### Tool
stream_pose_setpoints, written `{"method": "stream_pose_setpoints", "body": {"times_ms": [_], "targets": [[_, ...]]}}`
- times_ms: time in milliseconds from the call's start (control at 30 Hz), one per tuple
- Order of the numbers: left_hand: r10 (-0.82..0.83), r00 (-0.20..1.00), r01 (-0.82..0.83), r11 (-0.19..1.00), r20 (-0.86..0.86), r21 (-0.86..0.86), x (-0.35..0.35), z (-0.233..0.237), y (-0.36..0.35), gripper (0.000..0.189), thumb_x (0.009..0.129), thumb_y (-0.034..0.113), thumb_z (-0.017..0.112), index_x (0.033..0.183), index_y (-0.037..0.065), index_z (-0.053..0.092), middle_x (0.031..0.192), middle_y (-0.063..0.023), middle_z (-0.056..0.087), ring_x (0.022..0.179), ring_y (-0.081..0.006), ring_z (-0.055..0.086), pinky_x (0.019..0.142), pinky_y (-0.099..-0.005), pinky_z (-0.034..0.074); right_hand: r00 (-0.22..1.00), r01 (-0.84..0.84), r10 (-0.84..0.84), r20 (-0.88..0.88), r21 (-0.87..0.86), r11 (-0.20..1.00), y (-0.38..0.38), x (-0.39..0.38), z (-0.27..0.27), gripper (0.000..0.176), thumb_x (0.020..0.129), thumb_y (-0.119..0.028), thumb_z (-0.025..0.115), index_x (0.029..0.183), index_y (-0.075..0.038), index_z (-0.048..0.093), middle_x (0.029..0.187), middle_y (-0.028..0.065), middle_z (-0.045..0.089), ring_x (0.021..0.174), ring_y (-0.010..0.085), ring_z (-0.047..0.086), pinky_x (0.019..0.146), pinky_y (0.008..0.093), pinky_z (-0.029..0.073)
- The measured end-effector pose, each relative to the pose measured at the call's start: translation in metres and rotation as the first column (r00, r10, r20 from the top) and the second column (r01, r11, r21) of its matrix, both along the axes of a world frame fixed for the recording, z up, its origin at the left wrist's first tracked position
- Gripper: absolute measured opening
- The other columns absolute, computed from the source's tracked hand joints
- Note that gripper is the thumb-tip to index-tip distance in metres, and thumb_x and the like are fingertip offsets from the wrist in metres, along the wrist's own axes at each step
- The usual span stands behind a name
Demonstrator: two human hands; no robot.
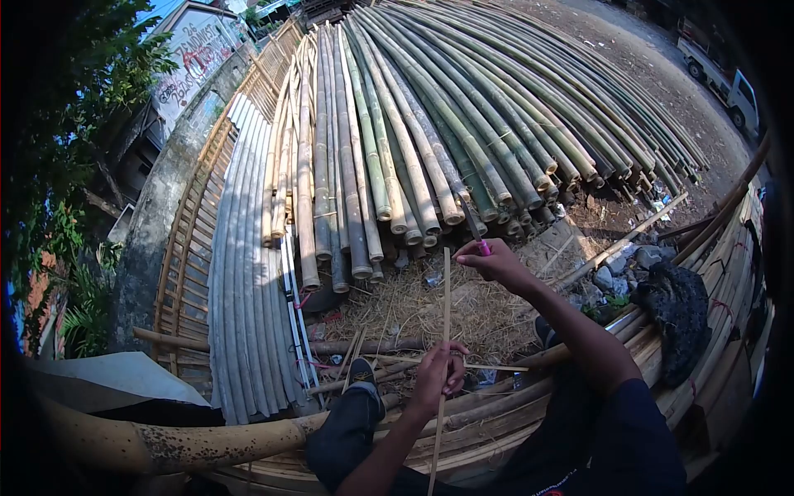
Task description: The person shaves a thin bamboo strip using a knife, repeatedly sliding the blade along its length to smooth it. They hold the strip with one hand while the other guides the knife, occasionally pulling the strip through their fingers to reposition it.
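Observation:
My left hand (pixel 440 376) is closed around a thin, pale bamboo strip (pixel 447 302), which stands nearly upright in front of me. The strip runs from below the hand up to about the height of my other hand. My right hand (pixel 490 261) grips a knife (pixel 473 221) by its pink handle, the narrow dark blade pointing up and away from me. The knife is beside the strip's upper end, to its right. Another thin strip (pixel 496 366) lies crosswise behind my left hand.
Long bamboo poles (pixel 389 149) are stacked ahead, cut ends toward me. Corrugated sheets (pixel 240 273) lean at the left beside a bamboo ladder-like frame (pixel 188 240). A thick bamboo pole (pixel 223 444) crosses in front of me. Rubble (pixel 612 273) and a dark cloth (pixel 674 318) lie right. A truck (pixel 728 83) stands far right.

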State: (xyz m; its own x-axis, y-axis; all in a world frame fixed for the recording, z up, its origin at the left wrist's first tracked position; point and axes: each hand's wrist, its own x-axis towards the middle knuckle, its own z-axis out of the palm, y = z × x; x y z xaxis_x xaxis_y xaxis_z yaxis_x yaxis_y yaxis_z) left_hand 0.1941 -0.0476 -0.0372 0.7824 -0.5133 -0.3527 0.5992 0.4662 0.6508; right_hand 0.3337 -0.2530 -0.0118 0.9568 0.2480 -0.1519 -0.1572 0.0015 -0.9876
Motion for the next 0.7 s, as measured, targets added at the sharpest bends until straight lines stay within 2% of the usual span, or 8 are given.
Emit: {"method": "stream_pose_setpoints", "body": {"times_ms": [167,233,333,467,533,633,667,700], "targets": [[0.023,0.999,-0.029,0.991,-0.048,-0.131,0.001,-0.006,0.000,0.032,0.101,0.029,0.031,0.096,0.002,0.047,0.050,0.0012,0.032,0.038,-0.0062,0.027,0.036,-0.0203,0.025,0.973,0.068,-0.038,0.225,-0.125,0.990,0.002,0.003,-0.018,0.023,0.083,-0.025,0.065,0.080,-0.002,0.067,0.057,-0.0001,0.053,0.048,0.0087,0.042,0.046,0.0282,0.034],[0.040,0.997,-0.046,0.994,-0.061,-0.101,0.002,-0.006,0.000,0.030,0.101,0.028,0.033,0.095,0.003,0.047,0.050,0.0015,0.031,0.038,-0.0058,0.027,0.036,-0.0198,0.025,0.952,-0.031,0.211,0.222,-0.615,0.788,-0.003,0.003,-0.018,0.029,0.080,-0.027,0.062,0.069,-0.001,0.063,0.054,0.0114,0.055,0.047,0.0224,0.051,0.051,0.0367,0.041],[0.022,0.996,-0.028,0.997,-0.087,-0.075,0.002,-0.002,0.000,0.026,0.100,0.027,0.037,0.093,0.004,0.047,0.050,0.0020,0.030,0.039,-0.0047,0.027,0.037,-0.0188,0.024,0.842,-0.093,0.453,0.292,-0.749,0.656,0.008,-0.006,-0.022,0.031,0.076,-0.029,0.059,0.064,-0.001,0.060,0.056,0.0200,0.053,0.055,0.0349,0.057,0.055,0.0422,0.045],[0.145,0.977,-0.169,0.974,-0.155,-0.151,-0.006,-0.005,-0.002,0.026,0.100,0.027,0.038,0.088,0.005,0.046,0.050,0.0029,0.029,0.039,-0.0037,0.026,0.036,-0.0185,0.023,0.734,-0.171,0.619,0.279,-0.806,0.567,0.027,-0.019,-0.024,0.027,0.075,-0.028,0.056,0.063,-0.004,0.060,0.061,0.0191,0.058,0.061,0.0385,0.058,0.061,0.0479,0.046],[0.179,0.972,-0.199,0.971,-0.151,-0.130,-0.012,-0.008,-0.005,0.028,0.100,0.029,0.038,0.086,0.005,0.045,0.050,0.0033,0.028,0.039,-0.0035,0.026,0.036,-0.0186,0.022,0.737,-0.141,0.620,0.270,-0.835,0.532,0.028,-0.019,-0.026,0.027,0.075,-0.028,0.054,0.063,-0.004,0.060,0.062,0.0187,0.058,0.062,0.0386,0.058,0.063,0.0483,0.047],[0.214,0.976,-0.211,0.976,-0.047,0.057,-0.028,-0.003,-0.013,0.029,0.100,0.030,0.039,0.084,0.006,0.044,0.050,0.0037,0.028,0.039,-0.0034,0.025,0.036,-0.0188,0.022,0.841,0.175,0.360,0.403,-0.833,0.524,0.008,0.003,-0.039,0.029,0.075,-0.030,0.054,0.065,-0.004,0.063,0.063,0.0195,0.059,0.065,0.0392,0.060,0.063,0.0485,0.048],[0.144,0.989,-0.143,0.987,-0.019,0.074,-0.034,0.001,-0.017,0.029,0.099,0.030,0.039,0.084,0.006,0.044,0.050,0.0039,0.028,0.038,-0.0036,0.025,0.036,-0.0188,0.022,0.940,0.164,0.167,0.298,-0.822,0.545,-0.005,0.015,-0.039,0.030,0.075,-0.030,0.053,0.068,-0.003,0.064,0.065,0.0207,0.060,0.065,0.0393,0.060,0.064,0.0494,0.048],[0.076,0.997,-0.077,0.993,0.011,0.095,-0.037,0.004,-0.021,0.030,0.099,0.031,0.040,0.084,0.006,0.044,0.050,0.0040,0.028,0.038,-0.0038,0.025,0.036,-0.0188,0.022,0.922,0.229,0.151,0.356,-0.818,0.527,-0.020,0.020,-0.052,0.033,0.076,-0.030,0.055,0.063,0.000,0.058,0.058,0.0194,0.055,0.056,0.0365,0.054,0.057,0.0484,0.043]]}}
